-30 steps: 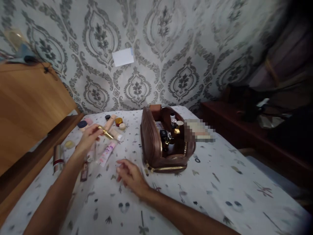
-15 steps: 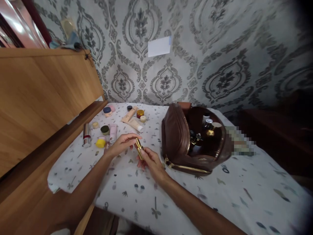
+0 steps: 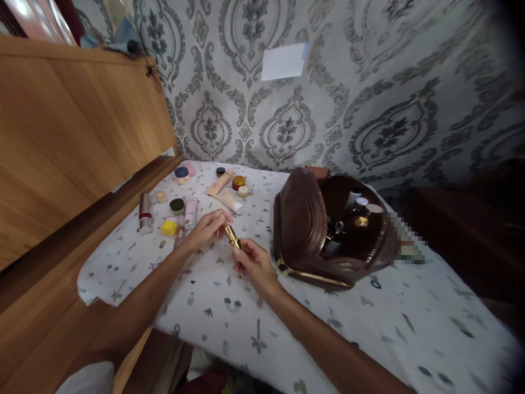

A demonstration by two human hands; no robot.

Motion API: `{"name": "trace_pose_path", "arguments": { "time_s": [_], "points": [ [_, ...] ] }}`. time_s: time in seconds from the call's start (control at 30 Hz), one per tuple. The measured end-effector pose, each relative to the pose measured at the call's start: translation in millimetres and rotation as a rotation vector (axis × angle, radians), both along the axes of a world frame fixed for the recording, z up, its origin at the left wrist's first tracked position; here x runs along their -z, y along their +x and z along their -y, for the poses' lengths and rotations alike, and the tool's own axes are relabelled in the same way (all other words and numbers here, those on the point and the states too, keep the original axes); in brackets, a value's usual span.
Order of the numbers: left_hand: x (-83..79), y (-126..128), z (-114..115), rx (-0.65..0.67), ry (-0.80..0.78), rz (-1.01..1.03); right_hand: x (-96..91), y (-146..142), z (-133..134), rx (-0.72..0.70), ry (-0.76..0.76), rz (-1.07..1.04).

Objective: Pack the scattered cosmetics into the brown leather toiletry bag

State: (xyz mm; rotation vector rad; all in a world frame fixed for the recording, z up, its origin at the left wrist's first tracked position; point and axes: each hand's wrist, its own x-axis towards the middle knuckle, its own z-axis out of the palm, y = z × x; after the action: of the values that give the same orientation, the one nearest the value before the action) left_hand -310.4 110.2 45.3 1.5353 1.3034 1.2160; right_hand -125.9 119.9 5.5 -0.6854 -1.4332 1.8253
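A slim gold lipstick tube [image 3: 232, 236] is tilted between my hands, above the patterned white cloth. My right hand [image 3: 256, 265] is closed around its lower end. At its upper end, the bent fingers of my left hand [image 3: 209, 227] pinch the tip; their exact grip is partly hidden. Just left of my left hand lie a pink tube [image 3: 191, 212], a dark-lidded jar [image 3: 177, 206] and a yellow-lidded container [image 3: 169, 227]. To the right of my right hand stands a brown cosmetic bag [image 3: 301, 219], unzipped, with several small bottles inside.
Farther back lie a peach tube [image 3: 220, 183], a cream tube [image 3: 229, 201], a red-and-gold jar [image 3: 238, 182] and a navy-lidded jar [image 3: 182, 175]. A metallic cylinder [image 3: 145, 212] lies at the left. A wooden panel [image 3: 82, 142] borders that side; the patterned wall rises behind.
My left fingers have gone from stretched over the tube's top to bent around its upper end. The camera view has shifted slightly; the bag and other cosmetics stay in place.
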Motion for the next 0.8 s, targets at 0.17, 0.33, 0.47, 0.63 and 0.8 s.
{"name": "trace_pose_path", "arguments": {
  "time_s": [0.17,0.33,0.47,0.63,0.8],
  "points": [
    [-11.5,-4,5,0.155,-0.037,0.027,1.3,0,-1,-0.003,-0.009,-0.006],
    [-1.5,-1,1,0.073,0.011,-0.057,4.1,-1,-1,-0.019,0.009,-0.004],
    [-0.6,0,2,0.097,0.021,-0.059,3.1,-1,-1,-0.014,0.007,0.006],
    [-9.4,-2,7,0.212,-0.041,-0.029,0.1,1,0,-0.005,-0.007,0.001],
    [-0.7,-3,2,0.152,-0.044,-0.033,0.4,0,0,-0.009,-0.005,0.014]
  ]
}}
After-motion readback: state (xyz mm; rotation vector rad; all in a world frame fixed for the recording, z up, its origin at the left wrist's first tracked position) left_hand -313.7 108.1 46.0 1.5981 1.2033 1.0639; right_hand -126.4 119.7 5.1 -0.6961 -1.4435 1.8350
